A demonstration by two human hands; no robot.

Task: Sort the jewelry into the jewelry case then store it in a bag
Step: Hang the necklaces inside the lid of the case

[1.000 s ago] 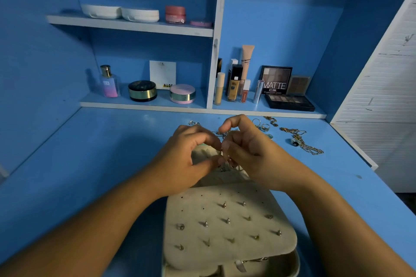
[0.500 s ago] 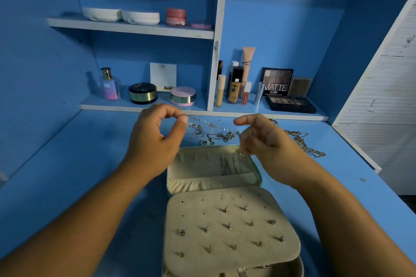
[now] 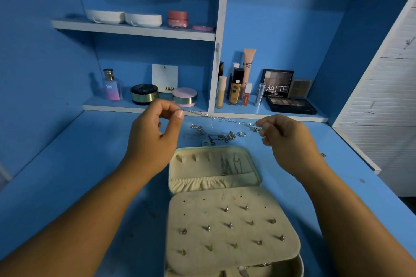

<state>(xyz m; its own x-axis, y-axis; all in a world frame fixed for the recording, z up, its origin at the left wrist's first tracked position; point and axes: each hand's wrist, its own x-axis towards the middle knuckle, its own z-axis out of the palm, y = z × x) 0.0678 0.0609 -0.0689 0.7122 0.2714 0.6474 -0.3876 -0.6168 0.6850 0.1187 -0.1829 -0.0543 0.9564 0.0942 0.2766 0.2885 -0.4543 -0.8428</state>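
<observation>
Left hand [image 3: 155, 135] and right hand [image 3: 286, 141] each pinched one end of thin silver chain [image 3: 219, 117], stretched above open beige jewelry case [image 3: 198, 170]; likely straightened for hooking.

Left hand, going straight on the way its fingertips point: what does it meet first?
Probably the round pink compact with the gold band on the lower shelf, just beyond the left hand pinching the thin silver chain; depth is unclear.
</observation>
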